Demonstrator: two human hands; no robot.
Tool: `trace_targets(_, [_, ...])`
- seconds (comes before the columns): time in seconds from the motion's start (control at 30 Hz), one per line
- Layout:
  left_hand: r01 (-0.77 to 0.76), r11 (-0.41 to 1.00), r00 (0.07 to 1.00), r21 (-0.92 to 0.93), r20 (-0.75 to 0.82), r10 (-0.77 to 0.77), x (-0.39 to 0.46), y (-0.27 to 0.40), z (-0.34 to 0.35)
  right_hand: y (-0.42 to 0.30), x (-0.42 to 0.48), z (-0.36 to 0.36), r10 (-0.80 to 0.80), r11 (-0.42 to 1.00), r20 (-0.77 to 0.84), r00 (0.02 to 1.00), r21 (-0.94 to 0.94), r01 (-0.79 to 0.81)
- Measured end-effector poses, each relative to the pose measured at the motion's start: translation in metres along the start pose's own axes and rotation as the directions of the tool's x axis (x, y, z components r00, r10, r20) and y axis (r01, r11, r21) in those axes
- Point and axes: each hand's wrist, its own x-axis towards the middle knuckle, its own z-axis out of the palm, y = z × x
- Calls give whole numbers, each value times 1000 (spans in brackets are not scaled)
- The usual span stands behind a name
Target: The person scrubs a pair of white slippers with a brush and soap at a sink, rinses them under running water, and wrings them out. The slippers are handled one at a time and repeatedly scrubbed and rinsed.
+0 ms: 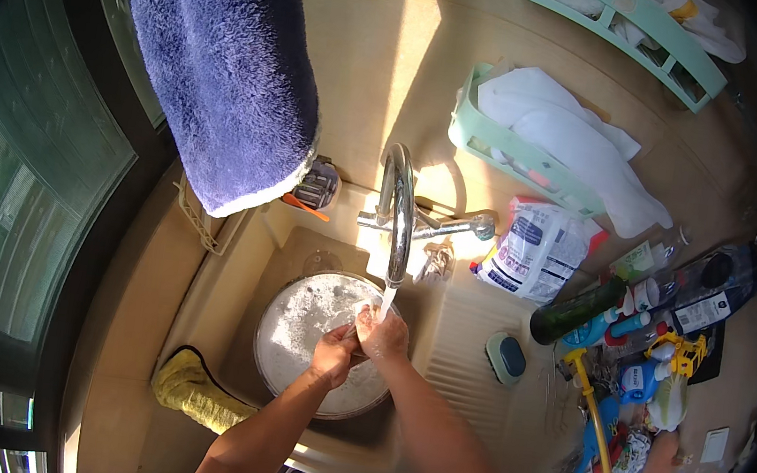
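Both hands are together over a round basin (257,339) of cloudy, sudsy water, which stands in a beige sink (238,350). A curved chrome faucet (401,239) runs a stream of water (386,300) onto my right hand (383,335). My left hand (333,356) is just below and to the left of it, with its fingertips meeting the right hand's. Between them they pinch a small pale item (361,305), mostly covered by the fingers; I cannot tell what it is. White foam floats on the left part of the water.
A purple towel (222,68) hangs at upper left. A yellow sleeve-like cloth (203,396) drapes over the sink's front-left edge. On the ribbed drainboard (471,347) lies a scrub sponge (505,358). Rightward are a plastic packet (534,252), a green bottle (578,311) and a yellow-handled tool (592,404).
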Motion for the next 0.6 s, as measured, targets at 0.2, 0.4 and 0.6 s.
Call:
trace_targets(0.2, [72,992,995,108,-77,-64,-25,12,-9,46,42,-9,211,976,106,972,38,-216])
trace_targets(0.4, [284,926,958,-250,121,-261,-20,20,-7,52,57,-34,221,907,284,933,292,-304])
trace_targets(0.6, [276,955,894,108,337,-296,2,11,-3,40,63,-67,157,930,319,935,270,-248])
